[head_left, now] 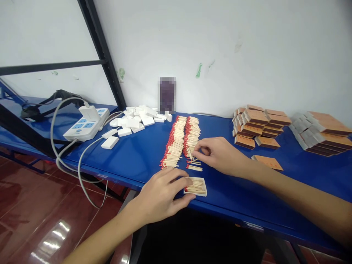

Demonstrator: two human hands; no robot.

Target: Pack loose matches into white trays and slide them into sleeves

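Note:
My left hand (167, 190) grips the left end of a white matchbox tray (205, 187) near the table's front edge. Red-tipped matches (196, 186) lie inside that tray. Beyond it, my right hand (213, 152) pinches a few matches (189, 153) at the near end of the right-hand row. Two long rows of matches, a left row (176, 141) and a right row (192, 130), run back toward the wall with their red heads to the left. Several loose matches (194, 168) lie just below my right fingertips.
White matchbox trays (133, 123) are heaped at the back left, beside a power strip (88, 124) with cables. Orange matchbox sleeves (257, 117) are stacked at the right, with wrapped matchbox packs (324, 128) farther right. A single sleeve (266, 162) lies behind my right forearm. A black frame post (106, 55) stands left.

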